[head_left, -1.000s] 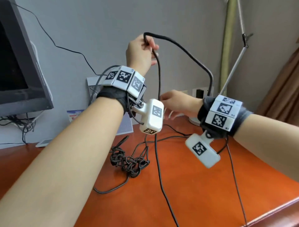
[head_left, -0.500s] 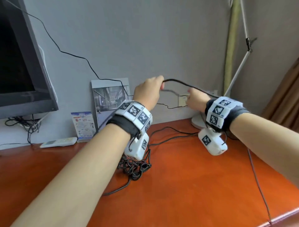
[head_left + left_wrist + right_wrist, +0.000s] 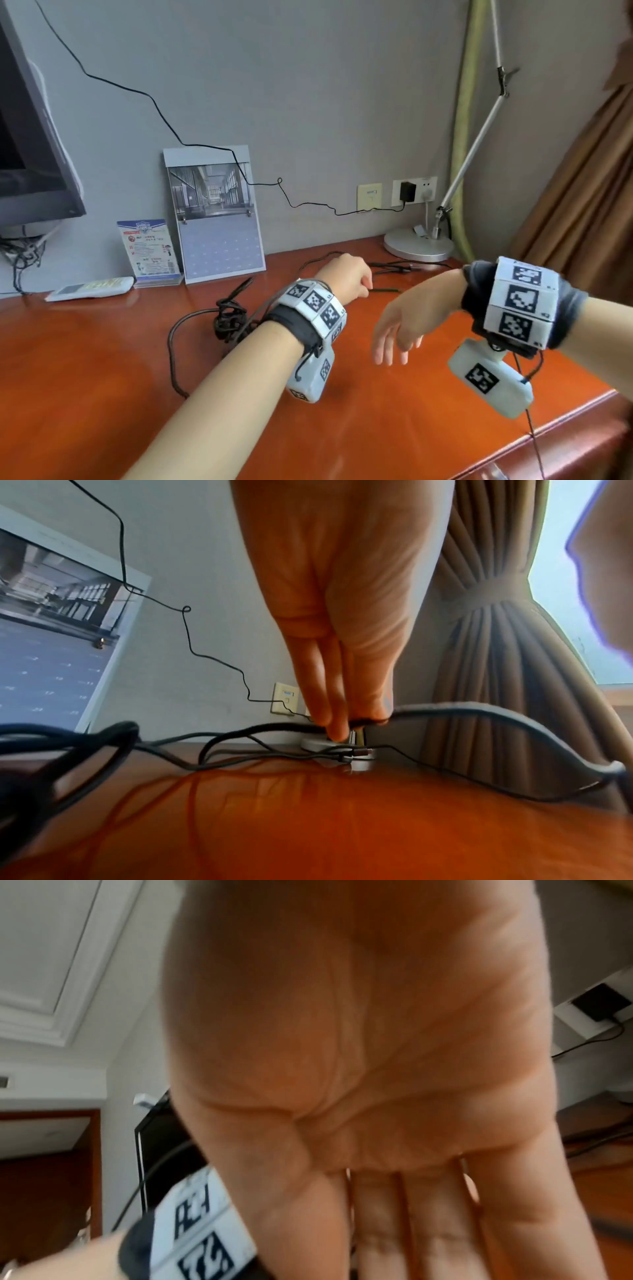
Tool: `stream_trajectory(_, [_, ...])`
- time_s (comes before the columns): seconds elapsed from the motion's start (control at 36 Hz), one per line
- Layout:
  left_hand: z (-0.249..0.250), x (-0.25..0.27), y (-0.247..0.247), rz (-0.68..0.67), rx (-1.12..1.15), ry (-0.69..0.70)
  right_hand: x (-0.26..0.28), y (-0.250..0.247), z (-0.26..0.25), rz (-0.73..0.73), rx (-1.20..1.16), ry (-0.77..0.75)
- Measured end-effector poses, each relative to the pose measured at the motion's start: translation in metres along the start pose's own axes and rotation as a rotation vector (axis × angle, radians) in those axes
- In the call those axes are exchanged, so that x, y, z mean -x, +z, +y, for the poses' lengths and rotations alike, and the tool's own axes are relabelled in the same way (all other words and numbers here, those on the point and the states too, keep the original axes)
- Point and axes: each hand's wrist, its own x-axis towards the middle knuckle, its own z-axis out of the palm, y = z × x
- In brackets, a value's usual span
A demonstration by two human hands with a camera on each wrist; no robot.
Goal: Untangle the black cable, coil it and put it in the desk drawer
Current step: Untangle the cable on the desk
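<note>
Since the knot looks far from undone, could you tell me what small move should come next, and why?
Probably bring the open right hand to the tangle and loosen a loop, because the left hand pinches the black cable low over the desk and the knot remains tight.

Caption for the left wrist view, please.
Left hand pinches the black cable just above the desk, a tangle trailing left.

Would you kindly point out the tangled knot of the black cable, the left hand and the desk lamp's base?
black cable (image 3: 228,317), head view, on the tangled knot.
left hand (image 3: 346,275), head view, back of the hand.
desk lamp (image 3: 416,245), head view, on its round base.
</note>
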Motion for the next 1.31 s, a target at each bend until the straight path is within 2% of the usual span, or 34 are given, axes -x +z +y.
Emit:
stream_trajectory(0.08, [-0.002, 0.007, 0.015, -0.141, 0.021, 0.05, -0.001, 0.002, 0.006, -0.04, -0.118, -0.089])
stream_trajectory(0.17, [-0.009, 0.015, 0.013, -0.173, 0.073, 0.031, 0.007, 0.0, 0.005, 0.087, -0.239, -0.096])
stream_trajectory(0.28, [-0.031, 0.027, -0.014, -0.024, 0.183, -0.051, -0.002, -0.001, 0.009, 0.232, -0.277, -0.099])
stream_trajectory(0.42, [-0.08, 0.053, -0.057, 0.237, 0.235, -0.186, -0.021, -0.008, -0.001, 0.391, -0.374, -0.076])
stream_trajectory(0.53, [-0.118, 0.081, -0.068, 0.295, 0.186, -0.327, -0.049, -0.014, -0.019, 0.492, -0.511, -0.089])
stream_trajectory(0.58, [-0.127, 0.092, -0.062, 0.245, 0.144, -0.38, -0.066, -0.016, -0.028, 0.495, -0.587, -0.107])
stream_trajectory(0.69, [-0.127, 0.103, -0.042, -0.026, 0.125, -0.407, -0.102, -0.015, -0.049, 0.504, -0.552, -0.195])
stream_trajectory(0.72, [-0.126, 0.102, -0.038, -0.041, 0.135, -0.407, -0.11, -0.015, -0.052, 0.488, -0.577, -0.147])
stream_trajectory(0.81, [-0.121, 0.093, -0.028, -0.026, 0.152, -0.424, -0.131, -0.015, -0.058, 0.562, -0.422, -0.089])
stream_trajectory(0.86, [-0.117, 0.088, -0.024, -0.059, 0.081, -0.438, -0.142, -0.011, -0.062, 0.542, -0.695, -0.065])
stream_trajectory(0.92, [-0.116, 0.084, -0.019, -0.112, -0.03, -0.441, -0.149, -0.005, -0.062, 0.476, -1.104, -0.177])
stream_trajectory(0.97, [-0.116, 0.082, -0.015, -0.14, -0.109, -0.442, -0.154, 0.0, -0.057, 0.495, -1.339, -0.24])
stream_trajectory(1.08, [-0.119, 0.078, -0.011, -0.182, -0.204, -0.454, -0.17, 0.008, -0.045, 0.552, -1.797, -0.242])
stream_trajectory(1.17, [-0.118, 0.076, -0.009, -0.227, -0.16, -0.498, -0.184, 0.015, -0.046, 0.539, -1.993, -0.262])
stream_trajectory(1.31, [-0.117, 0.079, -0.004, -0.255, -0.061, -0.576, -0.203, 0.027, -0.058, 0.524, -2.073, -0.353])
